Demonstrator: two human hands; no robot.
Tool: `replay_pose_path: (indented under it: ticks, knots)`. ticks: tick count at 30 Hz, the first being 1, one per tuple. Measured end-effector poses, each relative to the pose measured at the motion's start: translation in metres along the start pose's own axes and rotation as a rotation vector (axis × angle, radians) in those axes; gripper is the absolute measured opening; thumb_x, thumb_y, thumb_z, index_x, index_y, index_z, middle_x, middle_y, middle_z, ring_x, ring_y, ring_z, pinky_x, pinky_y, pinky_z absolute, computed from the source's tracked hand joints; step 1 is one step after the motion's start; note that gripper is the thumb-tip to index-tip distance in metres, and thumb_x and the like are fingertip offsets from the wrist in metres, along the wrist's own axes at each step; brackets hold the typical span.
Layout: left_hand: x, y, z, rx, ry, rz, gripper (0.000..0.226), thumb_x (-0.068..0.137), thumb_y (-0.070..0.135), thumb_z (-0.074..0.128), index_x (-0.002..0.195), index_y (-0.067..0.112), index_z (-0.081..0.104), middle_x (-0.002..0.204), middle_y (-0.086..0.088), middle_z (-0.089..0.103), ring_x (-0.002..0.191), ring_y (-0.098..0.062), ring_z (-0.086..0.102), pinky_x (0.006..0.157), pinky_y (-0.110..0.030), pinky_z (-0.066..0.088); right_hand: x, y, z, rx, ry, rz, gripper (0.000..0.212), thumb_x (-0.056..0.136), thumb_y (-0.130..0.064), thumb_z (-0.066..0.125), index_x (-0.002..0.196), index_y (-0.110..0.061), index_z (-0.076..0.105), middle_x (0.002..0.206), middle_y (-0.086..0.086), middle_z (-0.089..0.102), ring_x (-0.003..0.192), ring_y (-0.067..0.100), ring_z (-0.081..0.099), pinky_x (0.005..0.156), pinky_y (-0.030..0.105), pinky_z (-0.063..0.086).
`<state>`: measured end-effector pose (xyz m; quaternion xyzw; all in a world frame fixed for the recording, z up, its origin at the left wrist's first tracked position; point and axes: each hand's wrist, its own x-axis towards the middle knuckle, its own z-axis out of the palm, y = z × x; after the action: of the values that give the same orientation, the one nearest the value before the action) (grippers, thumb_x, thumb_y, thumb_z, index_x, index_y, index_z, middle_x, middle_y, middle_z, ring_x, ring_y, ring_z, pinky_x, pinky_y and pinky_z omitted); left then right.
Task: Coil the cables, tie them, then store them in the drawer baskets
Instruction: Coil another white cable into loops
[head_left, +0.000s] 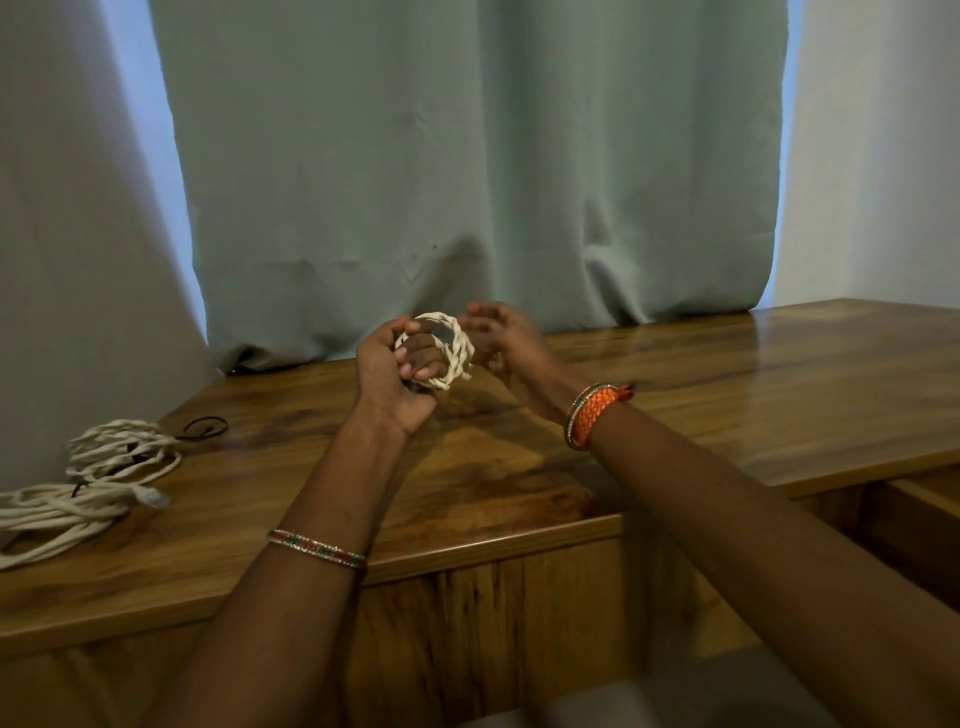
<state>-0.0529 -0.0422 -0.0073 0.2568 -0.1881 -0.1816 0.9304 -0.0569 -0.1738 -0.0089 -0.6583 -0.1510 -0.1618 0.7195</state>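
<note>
A small coil of cream twisted cable (453, 349) is wound around the fingers of my left hand (394, 373), which grips it above the wooden tabletop (519, 467). My right hand (500, 332) is just right of the coil with its fingers curled toward it; whether it pinches the cable end is blurred. More cream cables (111, 457) lie in loose bundles at the table's left edge, one ending in a clear plug (153, 498). A thin black hair tie (207, 427) lies beside them.
A grey-green curtain (467, 156) hangs down to the table's back edge. At the right, below the tabletop, an open wooden drawer (919, 499) shows. A grey blurred object (649, 701) sits at the bottom of the view.
</note>
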Motion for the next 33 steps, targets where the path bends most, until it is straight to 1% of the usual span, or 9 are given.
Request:
replay_pose_path:
  ticks: [3,7,12,15,19,21,24,27,33]
  knots:
    - [-0.003,0.005,0.000,0.094,-0.062,-0.005,0.031,0.086,0.015,0.034,0.057,0.015,0.042,0.032,0.009,0.029,0.022,-0.007,0.026,0.026,-0.015,0.021,-0.003,0.004,0.003,0.082,-0.106,0.064,0.028,0.084,0.015,0.040,0.098,0.001,0.060,0.087,0.011,0.061,0.068,0.011,0.059,0.057,0.014,0.048]
    - [-0.007,0.007,0.000,0.387,-0.103,0.000,0.036,0.096,0.021,0.025,0.063,0.016,0.039,0.031,0.009,0.027,0.021,-0.005,0.023,0.026,-0.015,0.020,-0.004,0.005,-0.006,-0.132,-0.110,0.033,0.024,0.085,0.007,0.051,0.071,-0.008,0.062,0.073,0.007,0.061,0.067,0.013,0.056,0.062,0.019,0.045]
    - [-0.005,0.007,0.005,0.217,-0.121,0.085,0.029,0.089,0.017,0.032,0.062,0.016,0.040,0.032,0.010,0.029,0.022,-0.006,0.025,0.027,-0.015,0.021,-0.006,-0.005,-0.006,0.054,-0.205,0.146,0.027,0.096,-0.014,0.039,0.079,-0.008,0.059,0.065,0.003,0.059,0.057,0.013,0.050,0.054,0.021,0.038]
    - [-0.004,0.008,0.008,0.091,-0.122,0.145,0.016,0.077,0.018,0.041,0.061,0.016,0.041,0.033,0.009,0.029,0.023,-0.007,0.026,0.029,-0.015,0.021,-0.007,0.005,-0.004,-0.016,-0.162,0.012,0.031,0.098,-0.021,0.041,0.075,-0.009,0.060,0.060,0.003,0.047,0.051,0.010,0.034,0.050,0.024,0.023]
    - [-0.004,0.009,0.009,0.012,-0.136,0.174,0.020,0.076,0.017,0.041,0.056,0.014,0.045,0.033,0.008,0.029,0.025,-0.007,0.026,0.031,-0.016,0.023,-0.011,0.015,-0.003,-0.043,-0.120,-0.110,0.019,0.093,-0.026,0.053,0.081,-0.014,0.063,0.067,-0.001,0.045,0.051,0.006,0.034,0.048,0.020,0.023]
    - [-0.003,0.007,0.010,0.023,-0.113,0.201,0.025,0.083,0.015,0.038,0.059,0.014,0.043,0.034,0.008,0.030,0.026,-0.007,0.027,0.032,-0.016,0.024,-0.014,0.012,-0.004,0.001,-0.134,-0.109,0.022,0.084,-0.035,0.057,0.090,-0.015,0.063,0.072,-0.002,0.049,0.052,0.005,0.035,0.047,0.019,0.024]
    - [-0.002,0.004,0.012,0.101,-0.057,0.242,0.032,0.093,0.016,0.030,0.063,0.015,0.040,0.034,0.008,0.029,0.027,-0.006,0.026,0.033,-0.016,0.024,-0.017,0.006,-0.003,-0.016,-0.073,-0.108,0.031,0.087,-0.029,0.063,0.105,-0.003,0.065,0.076,0.001,0.052,0.052,0.005,0.036,0.047,0.018,0.025]
    - [-0.003,0.001,0.014,0.166,-0.054,0.228,0.033,0.095,0.018,0.028,0.064,0.015,0.040,0.034,0.008,0.030,0.026,-0.005,0.027,0.032,-0.017,0.025,-0.016,0.002,-0.003,0.003,0.052,-0.051,0.033,0.092,-0.032,0.056,0.101,-0.003,0.068,0.074,-0.001,0.058,0.057,0.008,0.041,0.052,0.021,0.030]
    - [-0.003,-0.003,0.013,0.349,-0.034,0.264,0.033,0.095,0.019,0.027,0.064,0.015,0.039,0.032,0.009,0.029,0.025,-0.005,0.025,0.031,-0.015,0.023,-0.015,-0.007,-0.011,-0.020,0.064,0.066,0.056,0.087,-0.058,0.047,0.103,-0.010,0.071,0.065,-0.011,0.057,0.053,0.005,0.036,0.053,0.023,0.028]
